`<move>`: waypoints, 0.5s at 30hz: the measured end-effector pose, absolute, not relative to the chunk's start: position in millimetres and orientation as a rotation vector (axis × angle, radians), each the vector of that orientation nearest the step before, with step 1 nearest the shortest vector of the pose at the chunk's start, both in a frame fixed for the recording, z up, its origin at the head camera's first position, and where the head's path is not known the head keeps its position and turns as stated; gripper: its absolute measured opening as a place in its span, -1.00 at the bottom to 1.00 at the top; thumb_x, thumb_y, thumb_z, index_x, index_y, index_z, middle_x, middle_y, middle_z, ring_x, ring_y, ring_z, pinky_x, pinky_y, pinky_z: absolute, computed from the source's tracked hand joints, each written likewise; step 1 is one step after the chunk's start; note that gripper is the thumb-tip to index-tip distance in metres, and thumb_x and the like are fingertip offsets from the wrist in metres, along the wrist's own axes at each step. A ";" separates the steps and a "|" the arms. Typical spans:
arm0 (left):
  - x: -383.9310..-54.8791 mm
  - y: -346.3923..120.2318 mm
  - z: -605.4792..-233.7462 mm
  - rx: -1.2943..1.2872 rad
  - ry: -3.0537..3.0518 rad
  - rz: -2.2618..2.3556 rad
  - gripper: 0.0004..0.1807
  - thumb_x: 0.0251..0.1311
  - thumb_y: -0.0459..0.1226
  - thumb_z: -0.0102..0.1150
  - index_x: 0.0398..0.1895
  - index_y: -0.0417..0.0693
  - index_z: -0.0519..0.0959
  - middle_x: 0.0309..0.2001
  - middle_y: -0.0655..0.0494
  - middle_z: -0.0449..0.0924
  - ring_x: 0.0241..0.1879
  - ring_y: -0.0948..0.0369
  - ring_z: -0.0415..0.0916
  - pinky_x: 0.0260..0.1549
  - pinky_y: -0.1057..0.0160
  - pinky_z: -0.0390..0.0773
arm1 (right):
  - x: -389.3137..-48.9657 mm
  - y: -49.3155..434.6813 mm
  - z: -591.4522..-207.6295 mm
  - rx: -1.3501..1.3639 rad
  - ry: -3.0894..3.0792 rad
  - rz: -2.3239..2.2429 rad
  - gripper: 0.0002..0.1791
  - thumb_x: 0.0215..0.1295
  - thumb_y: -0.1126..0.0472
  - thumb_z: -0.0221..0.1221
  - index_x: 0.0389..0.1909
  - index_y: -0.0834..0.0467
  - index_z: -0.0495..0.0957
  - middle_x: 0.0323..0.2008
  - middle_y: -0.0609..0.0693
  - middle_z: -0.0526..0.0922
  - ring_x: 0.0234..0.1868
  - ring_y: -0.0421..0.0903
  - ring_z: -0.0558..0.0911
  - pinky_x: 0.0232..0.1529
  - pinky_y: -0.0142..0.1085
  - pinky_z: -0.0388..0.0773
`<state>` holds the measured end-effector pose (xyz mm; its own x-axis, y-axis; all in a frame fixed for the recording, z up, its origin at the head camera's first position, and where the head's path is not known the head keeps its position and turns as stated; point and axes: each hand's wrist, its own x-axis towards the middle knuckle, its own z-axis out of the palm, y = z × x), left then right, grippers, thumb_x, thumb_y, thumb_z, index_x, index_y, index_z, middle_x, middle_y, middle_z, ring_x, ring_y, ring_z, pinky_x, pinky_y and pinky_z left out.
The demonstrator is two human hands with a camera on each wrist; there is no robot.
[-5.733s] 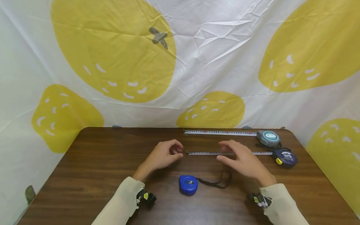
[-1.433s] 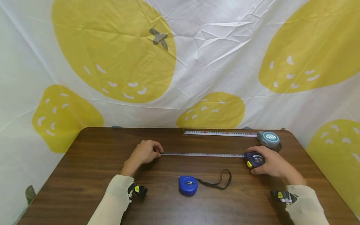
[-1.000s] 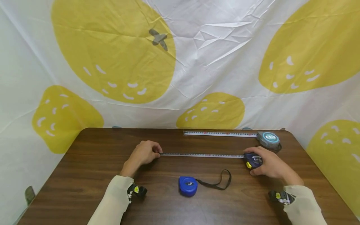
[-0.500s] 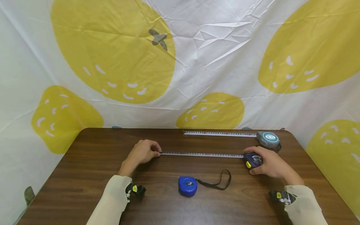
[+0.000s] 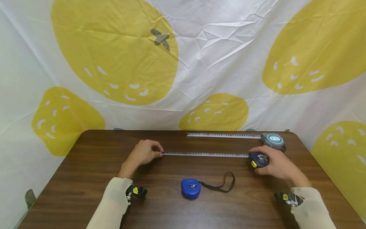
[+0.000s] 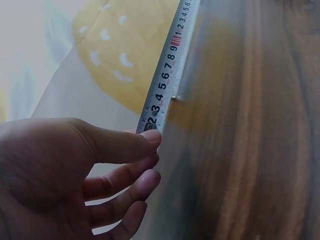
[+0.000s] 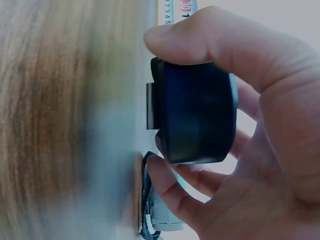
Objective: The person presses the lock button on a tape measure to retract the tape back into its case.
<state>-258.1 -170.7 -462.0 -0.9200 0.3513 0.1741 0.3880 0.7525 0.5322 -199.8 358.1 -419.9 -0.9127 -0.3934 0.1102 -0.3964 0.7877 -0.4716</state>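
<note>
In the head view my left hand (image 5: 141, 154) pinches the free end of a white tape blade (image 5: 206, 154). The left wrist view shows the thumb pressed on the blade (image 6: 165, 75) by the low numbers. My right hand (image 5: 281, 163) grips the dark blue tape measure (image 5: 259, 159), marked 5m and fitted with a yellow button. Seen by the right wrist camera, thumb and fingers wrap the dark case (image 7: 200, 110), which looks raised off the table. Between both hands the blade runs straight and level.
A grey and teal tape measure (image 5: 273, 141) lies at the back right, its blade (image 5: 223, 135) drawn out leftward along the rear edge. Nearer me is a blue tape measure (image 5: 191, 188) with a black wrist strap (image 5: 218, 188). A printed cloth (image 5: 137, 79) hangs behind the brown table (image 5: 94, 187).
Both hands, empty at first, took hold of the dark blue tape measure and its blade, which shifted left. Over the last half second both hands rose slightly with it.
</note>
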 end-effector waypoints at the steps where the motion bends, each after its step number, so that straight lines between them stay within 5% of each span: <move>1: -252.6 -169.2 -453.8 -0.601 -2.882 -0.904 -0.94 0.29 -0.21 0.57 -0.28 0.16 0.82 -0.21 0.18 0.80 -0.10 0.02 0.69 0.00 -0.09 0.63 | -199.4 357.8 -418.6 0.655 -2.956 0.792 -0.18 -0.03 0.27 0.70 0.33 0.14 0.62 0.20 0.26 0.68 0.11 0.26 0.67 0.07 0.22 0.60; 7: -233.1 -161.9 -416.5 -0.541 -2.905 -0.928 -0.94 0.31 -0.32 0.52 -0.25 0.06 0.83 -0.12 0.08 0.83 0.03 -0.05 0.71 0.12 -0.14 0.61 | -197.1 357.7 -410.0 0.654 -2.920 0.824 -0.19 0.02 0.29 0.64 0.37 0.14 0.59 0.19 0.25 0.68 0.09 0.23 0.66 0.02 0.12 0.61; 15: -231.6 -166.9 -406.9 -0.574 -2.872 -0.931 -0.95 0.31 -0.32 0.52 -0.23 0.03 0.83 -0.18 0.14 0.83 -0.05 0.01 0.69 0.05 -0.09 0.61 | -195.3 357.4 -403.1 0.639 -2.879 0.788 -0.20 0.00 0.26 0.64 0.34 0.16 0.61 0.14 0.17 0.71 0.04 0.12 0.64 0.01 -0.02 0.60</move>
<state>-231.6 -166.9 -406.9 -0.9280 0.3278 0.1769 0.3693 0.7471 0.5527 -195.3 357.4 -403.1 -0.9085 -0.3712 0.1920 -0.4173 0.7794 -0.4674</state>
